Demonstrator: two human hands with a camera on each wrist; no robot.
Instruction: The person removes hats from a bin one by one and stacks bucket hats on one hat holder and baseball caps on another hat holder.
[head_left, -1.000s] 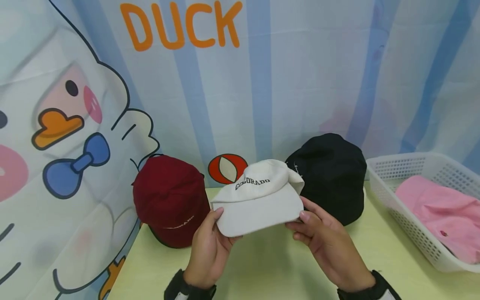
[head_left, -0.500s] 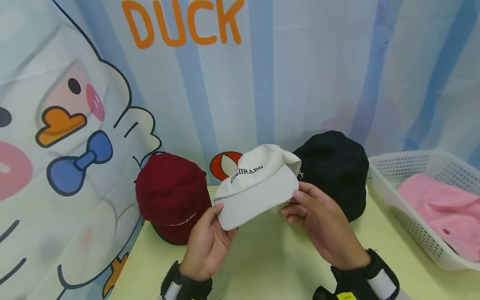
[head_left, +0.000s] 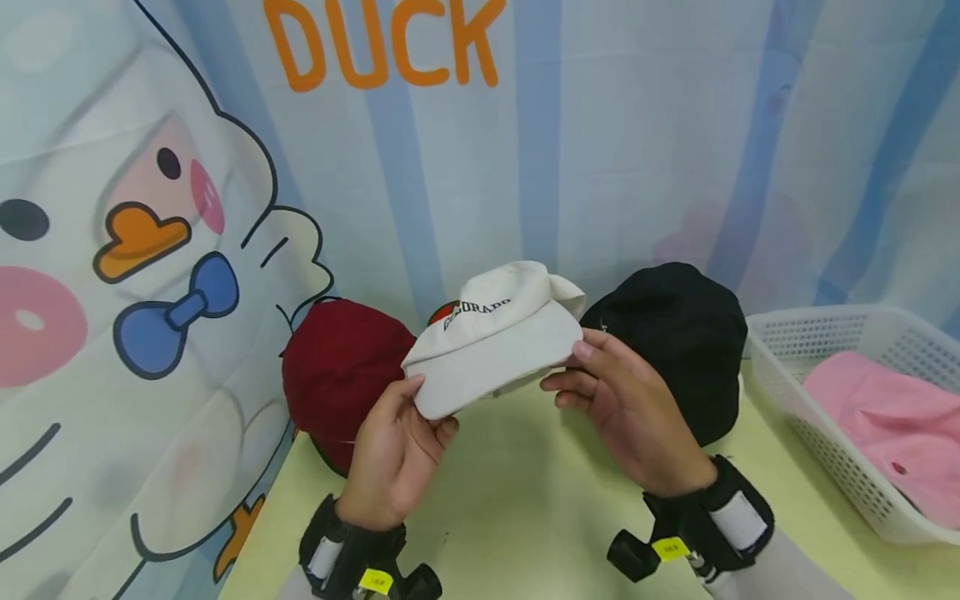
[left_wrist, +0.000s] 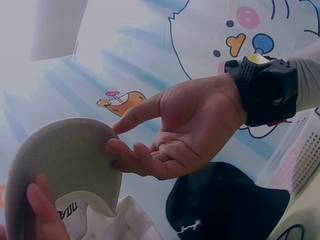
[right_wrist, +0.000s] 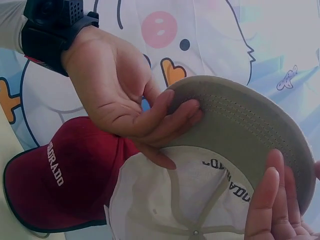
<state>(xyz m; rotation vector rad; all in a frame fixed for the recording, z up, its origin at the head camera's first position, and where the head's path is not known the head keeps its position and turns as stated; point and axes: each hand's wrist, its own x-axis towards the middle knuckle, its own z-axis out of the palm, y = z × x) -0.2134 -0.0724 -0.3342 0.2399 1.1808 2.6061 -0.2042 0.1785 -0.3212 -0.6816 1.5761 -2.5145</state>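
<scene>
A white baseball cap (head_left: 495, 333) with dark COLORADO lettering is held up over the table, its brim facing me and tilted, right side higher. My left hand (head_left: 393, 454) pinches the brim's left corner, thumb on top and fingers beneath. At the opposite corner, my right hand (head_left: 630, 408) pinches the brim between thumb and fingers. The brim's grey underside (right_wrist: 230, 125) and the inside of the crown show in the right wrist view. Behind the left hand sits a dark red cap (head_left: 341, 358), partly covered. A black cap (head_left: 675, 350) stands behind the right hand.
At the right, a white perforated plastic basket (head_left: 787, 392) holds a pink cap (head_left: 885, 417). Everything rests on a pale yellow table (head_left: 517, 517). A printed duck curtain (head_left: 615, 150) hangs right behind the caps.
Both hands have raised the white cap and shifted it slightly left in view. Its right side has tipped upward. The head view has turned slightly left; the other caps stay put.
</scene>
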